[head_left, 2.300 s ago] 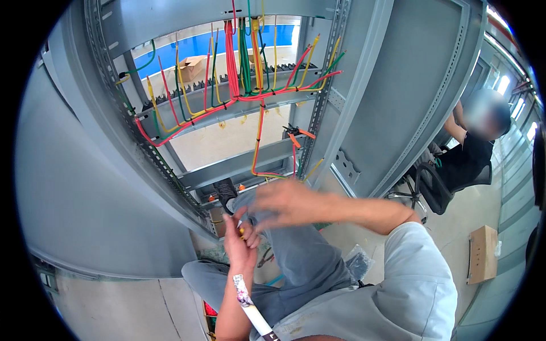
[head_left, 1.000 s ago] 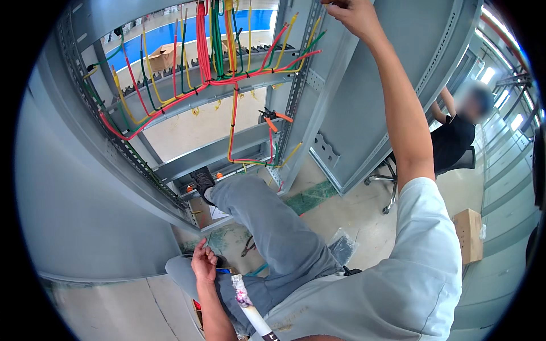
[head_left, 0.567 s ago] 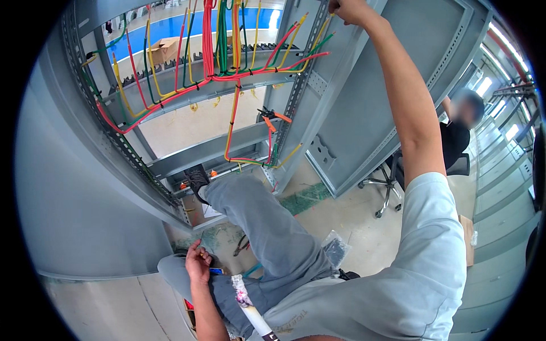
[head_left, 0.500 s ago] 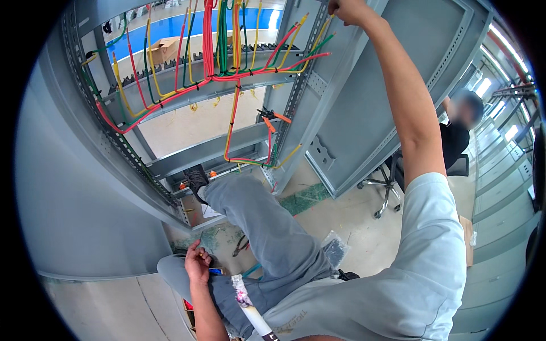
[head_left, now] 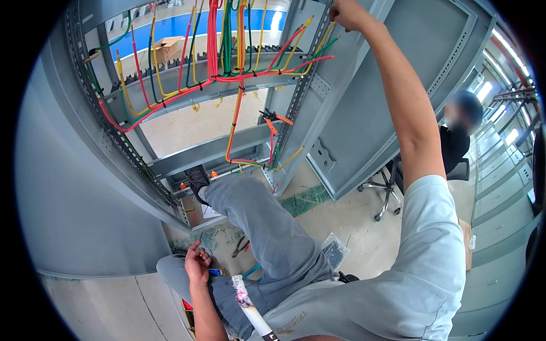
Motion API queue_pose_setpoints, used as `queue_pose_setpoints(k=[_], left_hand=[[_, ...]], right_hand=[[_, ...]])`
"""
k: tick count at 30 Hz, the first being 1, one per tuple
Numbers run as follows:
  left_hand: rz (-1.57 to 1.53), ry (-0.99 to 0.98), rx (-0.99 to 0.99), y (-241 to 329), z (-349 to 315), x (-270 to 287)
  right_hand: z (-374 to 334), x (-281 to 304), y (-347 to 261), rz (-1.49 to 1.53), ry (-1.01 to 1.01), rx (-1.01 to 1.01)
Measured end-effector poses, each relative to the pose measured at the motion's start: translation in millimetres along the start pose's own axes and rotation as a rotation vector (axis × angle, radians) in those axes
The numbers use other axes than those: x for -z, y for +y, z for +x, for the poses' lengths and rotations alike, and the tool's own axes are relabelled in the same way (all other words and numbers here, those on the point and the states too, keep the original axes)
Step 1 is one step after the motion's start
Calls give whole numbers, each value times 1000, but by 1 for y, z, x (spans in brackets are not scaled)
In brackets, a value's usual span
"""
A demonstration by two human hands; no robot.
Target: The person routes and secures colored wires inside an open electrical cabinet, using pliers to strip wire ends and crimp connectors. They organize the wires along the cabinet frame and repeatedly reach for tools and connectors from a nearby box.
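Note:
My right hand [head_left: 348, 15] is raised to the upper right edge of an open grey metal cabinet frame [head_left: 196, 154]. Its fingers pinch together at the upper end of a yellow wire [head_left: 323, 44]. Red, green and yellow wires [head_left: 170, 98] are tied into a harness across the frame, with many loose ends pointing up. My left hand [head_left: 197, 263] rests low by my bent knee, fingers curled. A small yellow-orange bit shows between them, too small to name. Orange-handled pliers [head_left: 269, 117] hang at the frame's right upright.
Another pair of pliers [head_left: 240, 246] and a clear plastic bag [head_left: 334, 251] lie on the floor. An open cabinet door [head_left: 392, 85] stands at right, with a person [head_left: 455, 133] on a wheeled chair beyond. A cigarette [head_left: 257, 321] juts up from the lower edge. Behind the frame is a cardboard box [head_left: 166, 50].
The view has shifted slightly, moving the cabinet and wires a little to the right. My right hand stays at the yellow wire, and my left hand keeps its place. The seated person's head has moved slightly.

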State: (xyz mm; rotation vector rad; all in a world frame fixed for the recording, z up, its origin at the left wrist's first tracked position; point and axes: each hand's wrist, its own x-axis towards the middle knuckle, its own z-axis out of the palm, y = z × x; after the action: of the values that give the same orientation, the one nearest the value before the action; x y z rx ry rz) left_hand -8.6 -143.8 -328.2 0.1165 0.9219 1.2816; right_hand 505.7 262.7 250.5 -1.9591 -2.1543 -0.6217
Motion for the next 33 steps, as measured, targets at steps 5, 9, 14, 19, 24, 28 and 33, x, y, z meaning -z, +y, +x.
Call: queue_pose_setpoints(k=[5,9,14,19,24,28,33], left_hand=[[6,15,-9,3,-5,2],[6,-2,4,1,0,-4],[-6,-8,7,0,-1,-5],[-6,-2,2,1,-2,-3],[-11,-4,-2,2,-3,-4],[2,-37,-1,3,-3,4],[58,-27,-77,-1,-4,-14]], right_hand=[[-6,5,-15,99,-50,58],[3,10,-1,246,-157,-66],[-1,10,-4,387,-142,-103],[-17,2,-19,406,-142,-118],[-30,3,-36,345,-141,-144],[-32,6,-45,314,-169,-155],[-56,52,-42,330,523,33]])
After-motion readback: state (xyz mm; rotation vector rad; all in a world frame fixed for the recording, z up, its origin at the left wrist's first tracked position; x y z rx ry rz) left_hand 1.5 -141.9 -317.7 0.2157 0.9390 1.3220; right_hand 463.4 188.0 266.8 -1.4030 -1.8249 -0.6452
